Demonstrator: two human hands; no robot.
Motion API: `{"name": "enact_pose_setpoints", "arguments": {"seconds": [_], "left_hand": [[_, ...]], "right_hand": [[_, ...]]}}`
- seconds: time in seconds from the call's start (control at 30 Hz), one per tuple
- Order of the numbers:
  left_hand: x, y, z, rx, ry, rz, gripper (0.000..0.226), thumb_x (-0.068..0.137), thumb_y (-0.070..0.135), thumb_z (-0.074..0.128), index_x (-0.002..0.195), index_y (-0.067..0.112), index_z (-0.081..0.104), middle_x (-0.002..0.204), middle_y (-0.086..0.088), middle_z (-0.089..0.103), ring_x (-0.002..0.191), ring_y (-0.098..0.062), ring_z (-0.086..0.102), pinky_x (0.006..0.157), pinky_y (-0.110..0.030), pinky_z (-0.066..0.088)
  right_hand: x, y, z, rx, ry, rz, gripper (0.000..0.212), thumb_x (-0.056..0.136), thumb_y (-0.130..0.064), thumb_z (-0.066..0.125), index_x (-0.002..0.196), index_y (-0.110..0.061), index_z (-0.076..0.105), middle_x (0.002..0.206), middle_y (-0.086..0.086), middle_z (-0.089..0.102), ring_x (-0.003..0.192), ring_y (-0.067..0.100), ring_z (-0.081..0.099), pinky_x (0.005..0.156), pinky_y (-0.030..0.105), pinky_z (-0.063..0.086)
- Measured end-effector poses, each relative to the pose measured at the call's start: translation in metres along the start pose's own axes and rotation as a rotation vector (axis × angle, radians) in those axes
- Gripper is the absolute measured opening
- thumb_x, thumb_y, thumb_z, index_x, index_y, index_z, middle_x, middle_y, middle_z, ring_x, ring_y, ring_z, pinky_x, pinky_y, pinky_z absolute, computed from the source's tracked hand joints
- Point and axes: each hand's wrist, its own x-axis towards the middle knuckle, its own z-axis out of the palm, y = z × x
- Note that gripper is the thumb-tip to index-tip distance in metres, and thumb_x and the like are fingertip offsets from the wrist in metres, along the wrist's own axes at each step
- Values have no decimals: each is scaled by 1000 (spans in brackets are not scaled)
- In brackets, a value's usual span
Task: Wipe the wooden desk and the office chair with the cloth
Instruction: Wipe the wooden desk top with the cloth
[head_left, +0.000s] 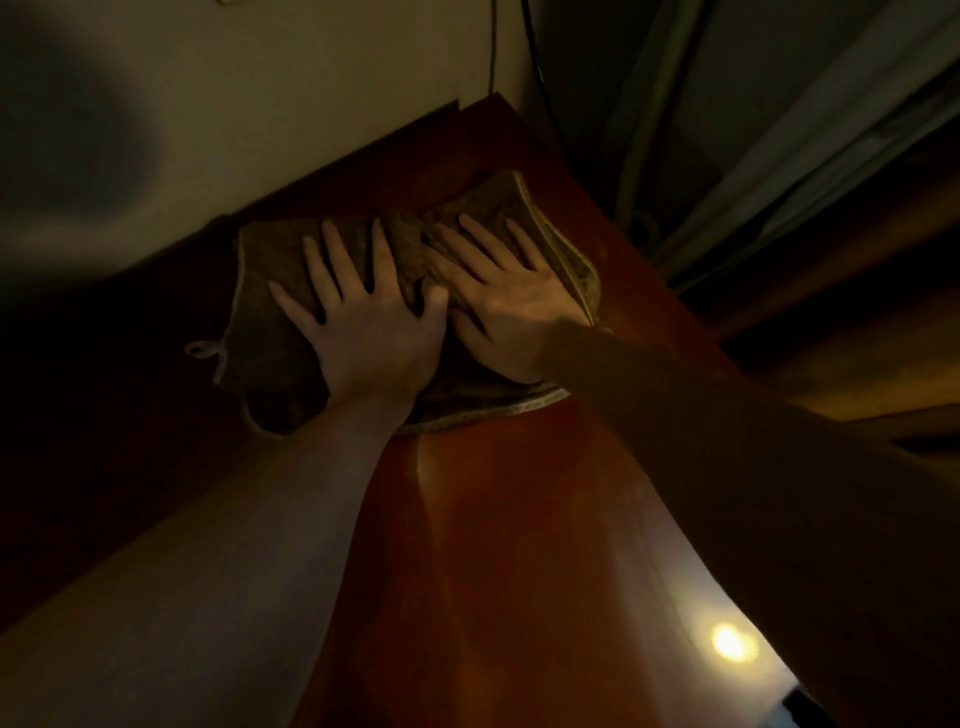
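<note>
Two palms, left hand (370, 332), right hand (511, 317), on nubbly cloth (270, 275), glossy wooden desk (519, 519)

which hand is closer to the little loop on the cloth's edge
Left. The left hand lies flat on the cloth just right of the loop; the right hand lies beyond it, farther right.

Both arms reach forward, side by side. The bare left grip (371, 332) and bare right grip (511, 306) lie flat, palms down, fingers spread, thumbs close together.
</note>
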Motion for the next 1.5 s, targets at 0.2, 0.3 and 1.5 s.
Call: {"name": "enact_pose_setpoints", "arguments": {"seconds": [0.2, 0.3, 1.5], "left_hand": [[46, 11, 3, -32, 22, -23, 89, 86, 71, 1, 164, 29, 9, 172, -15, 1, 158, -33, -4, 120, -71, -2], [66, 17, 5, -20, 34, -38, 85, 91, 70, 6, 165, 27, 8, 171, -16, 2, 158, -35, -3, 119, -72, -2], [24, 13, 0, -69, 19, 87, 75, 95, 68, 7, 163, 38, 11, 172, -7, 4, 158, -28, -3, 119, -70, -7]], "right_hand": [[45, 32, -5, -40, 4, 3, 71, 97, -52, 18, 164, -28, 19, 173, -1, 11, 160, 20, 2, 127, 50, -2], [67, 44, -6, -37, 14, 1, 74, 93, -56, 16, 163, -31, 19, 172, -2, 13, 159, 19, 4, 127, 50, 1], [18, 27, 0, 2, 29, 274, 76, 93, -70, 26, 163, -44, 9, 173, -8, 3, 159, 20, -7, 123, 63, -8]]}}
